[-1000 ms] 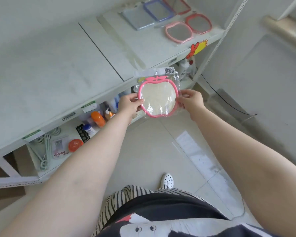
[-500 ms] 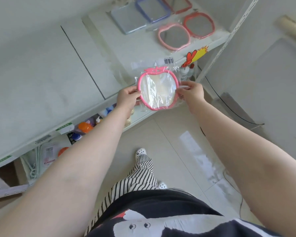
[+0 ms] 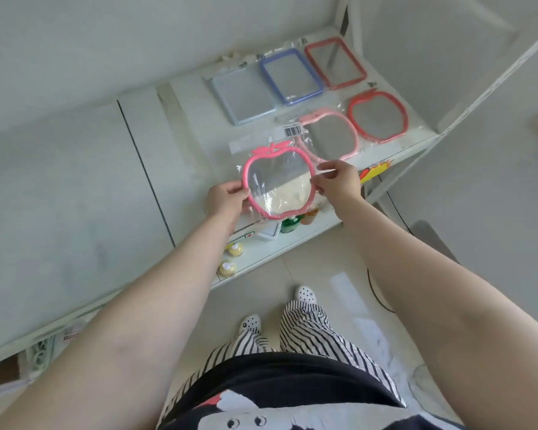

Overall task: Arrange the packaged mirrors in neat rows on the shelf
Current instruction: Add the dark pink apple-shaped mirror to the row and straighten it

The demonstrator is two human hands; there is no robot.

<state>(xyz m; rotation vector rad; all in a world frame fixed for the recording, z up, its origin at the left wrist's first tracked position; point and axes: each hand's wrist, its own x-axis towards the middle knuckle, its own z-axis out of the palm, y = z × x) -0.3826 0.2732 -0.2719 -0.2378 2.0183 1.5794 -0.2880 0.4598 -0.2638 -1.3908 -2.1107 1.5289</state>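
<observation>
Head camera view, looking down past two bare forearms at a white shelf [image 3: 174, 125] whose top surface runs toward a back wall. Both hands hold one packaged mirror: an apple-shaped mirror [image 3: 278, 181] with a bright pink frame, sealed in a clear plastic bag with a barcode label at its top. The left hand [image 3: 225, 198] pinches the frame's left side and the right hand [image 3: 337, 181] pinches its right side, fingers closed on the rim. It hangs just above the shelf's front edge, not yet set down. Five packaged mirrors already lie flat near the shelf's right end. Along the back edge sit a pale blue rectangular mirror [image 3: 244, 99], a purple-blue rectangular mirror [image 3: 291, 76] and a red rectangular mirror [image 3: 336, 62]. In front of them lie a light pink apple mirror [image 3: 331, 136] and a red apple mirror [image 3: 378, 116], the red one nearest the front right corner. The step in hand appears to be placing this mirror as the third in the front row. The next move likely calls for lowering it flat just beside the light pink one on its left, leaf toward the back edge, aligned with that row.
</observation>
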